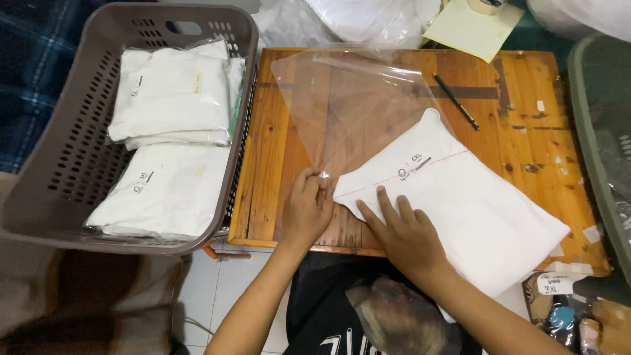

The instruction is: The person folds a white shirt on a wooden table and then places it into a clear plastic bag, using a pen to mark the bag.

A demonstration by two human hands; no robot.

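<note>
the right hand is pressing flat, fingers spread, on the folded white garment lying on the wooden table, the left hand is pinching the clear plastic bag beside it, a pen lying beyond.

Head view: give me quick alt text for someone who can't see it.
Two bare hands work on a wooden table: the left hand pinches a clear plastic bag, the right hand presses a folded white garment. A grey basket of bagged garments sits left.
</note>
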